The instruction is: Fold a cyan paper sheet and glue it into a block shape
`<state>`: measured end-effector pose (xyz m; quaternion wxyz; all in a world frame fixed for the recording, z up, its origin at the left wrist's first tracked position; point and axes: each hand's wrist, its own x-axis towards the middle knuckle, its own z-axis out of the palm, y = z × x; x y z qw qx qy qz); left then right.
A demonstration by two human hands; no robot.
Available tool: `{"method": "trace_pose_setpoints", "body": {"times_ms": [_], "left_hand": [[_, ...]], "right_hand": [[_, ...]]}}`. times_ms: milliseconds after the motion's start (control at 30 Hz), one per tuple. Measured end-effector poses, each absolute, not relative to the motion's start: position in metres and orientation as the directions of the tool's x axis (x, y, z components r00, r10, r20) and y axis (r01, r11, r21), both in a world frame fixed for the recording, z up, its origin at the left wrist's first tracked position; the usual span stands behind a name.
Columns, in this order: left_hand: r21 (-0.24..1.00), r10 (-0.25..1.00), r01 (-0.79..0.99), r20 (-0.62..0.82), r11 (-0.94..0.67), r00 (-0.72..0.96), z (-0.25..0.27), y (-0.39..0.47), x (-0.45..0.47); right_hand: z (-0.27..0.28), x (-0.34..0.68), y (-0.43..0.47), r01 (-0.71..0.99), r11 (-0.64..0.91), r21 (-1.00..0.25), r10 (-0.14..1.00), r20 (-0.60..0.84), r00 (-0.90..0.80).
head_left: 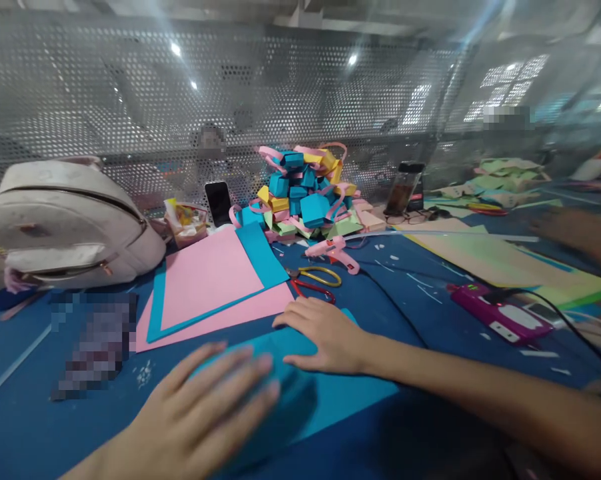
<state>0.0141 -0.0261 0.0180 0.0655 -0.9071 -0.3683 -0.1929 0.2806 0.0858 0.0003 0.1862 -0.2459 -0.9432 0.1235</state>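
A sheet of blue paper [340, 400] lies on the dark blue table in front of me. My right hand [325, 337] rests on its far part with the fingers spread to the left. Over the sheet's left part is my left hand [205, 407], fingers apart and slightly blurred; I cannot tell whether it touches the paper. Just beyond the right hand lie scissors [320, 275] with one yellow and one red handle. Farther left is a stack of pink sheets [210, 280] and blue sheets [260, 253].
A pink glue gun [335, 252] lies ahead, its cord running right to a purple power strip [500, 313]. Folded paper boxes [305, 193] are heaped behind. A white backpack [75, 227] stands left. Another person's hand [580, 233] is at right, near pale sheets [470, 260].
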Motion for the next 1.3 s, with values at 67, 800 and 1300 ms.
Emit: {"method": "trace_pose_setpoints", "body": {"times_ms": [67, 800, 1300], "left_hand": [[0.055, 0.697, 0.729, 0.351, -0.682, 0.626, 0.018, -0.005, 0.021], [0.061, 0.746, 0.753, 0.216, -0.655, 0.63, -0.007, 0.01, -0.009], [0.109, 0.676, 0.668, 0.127, -0.737, 0.726, -0.008, 0.018, -0.021]], "right_hand": [[0.002, 0.28, 0.084, 0.418, 0.85, -0.32, 0.507, 0.287, -0.813], [-0.013, 0.275, 0.086, 0.376, 0.876, -0.302, 0.456, 0.264, -0.85], [-0.02, 0.283, 0.078, 0.386, 0.915, -0.116, 0.403, 0.259, -0.878]]}}
